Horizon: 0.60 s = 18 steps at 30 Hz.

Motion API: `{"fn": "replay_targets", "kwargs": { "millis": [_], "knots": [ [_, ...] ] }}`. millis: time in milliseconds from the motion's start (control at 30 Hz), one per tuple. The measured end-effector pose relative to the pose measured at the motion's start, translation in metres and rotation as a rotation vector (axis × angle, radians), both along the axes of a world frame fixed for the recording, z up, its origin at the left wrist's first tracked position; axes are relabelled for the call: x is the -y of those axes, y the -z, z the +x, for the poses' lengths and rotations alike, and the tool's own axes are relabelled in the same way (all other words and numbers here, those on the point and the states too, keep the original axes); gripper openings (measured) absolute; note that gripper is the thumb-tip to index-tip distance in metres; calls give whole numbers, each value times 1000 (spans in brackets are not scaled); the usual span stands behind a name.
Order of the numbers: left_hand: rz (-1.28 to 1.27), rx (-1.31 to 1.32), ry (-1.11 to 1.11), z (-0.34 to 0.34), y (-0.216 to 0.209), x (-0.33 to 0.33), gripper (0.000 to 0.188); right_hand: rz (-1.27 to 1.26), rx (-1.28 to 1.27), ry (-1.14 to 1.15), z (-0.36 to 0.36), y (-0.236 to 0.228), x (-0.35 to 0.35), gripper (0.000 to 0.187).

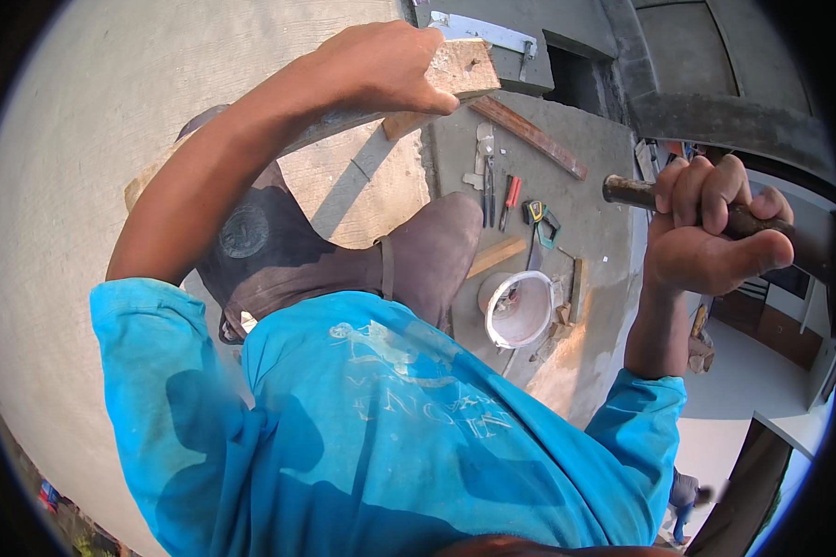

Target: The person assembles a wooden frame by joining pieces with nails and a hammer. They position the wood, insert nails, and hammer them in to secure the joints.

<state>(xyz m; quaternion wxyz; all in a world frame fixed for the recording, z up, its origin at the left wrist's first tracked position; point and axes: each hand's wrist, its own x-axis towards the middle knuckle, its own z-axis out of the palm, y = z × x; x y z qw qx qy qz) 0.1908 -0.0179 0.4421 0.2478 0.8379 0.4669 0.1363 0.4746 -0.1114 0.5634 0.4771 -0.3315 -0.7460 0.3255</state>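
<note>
Concrete floor (590, 209) spreads below us, and over it slants a timber beam (460, 70), running beneath our left forearm. Our left hand (390, 67) is wrapped on the beam near its far end, thumb along the nearer side. A reddish wood strip (532, 139) lies on the floor beyond, and a whitish bucket (528, 327) stands close to our knee. Our right hand (720, 213), raised well apart from the beam, is curled firmly round a dark tool handle (630, 191) (its other end fades into the dark rim, so we cannot tell the head). Between beam and bucket we see a green-handled saw (550, 227), then a red-handled tool (513, 191). Smallest is a nail (475, 63) in the beam's end.
</note>
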Motion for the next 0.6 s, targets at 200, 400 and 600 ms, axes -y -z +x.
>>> {"fn": "replay_targets", "kwargs": {
  "millis": [200, 400, 600],
  "knots": [
    [-5, -51, 3, 0, -13, -3, 62, -208, 743, 294, -16, 6, 7, 38],
    [-22, -68, 62, 10, -10, 0, 61, -43, 278, 124, -1, 17, 5, 35],
    [-62, -65, 83, 15, -9, 13, 65, -307, 684, 355, -22, 8, 14, 37]
  ]
}}
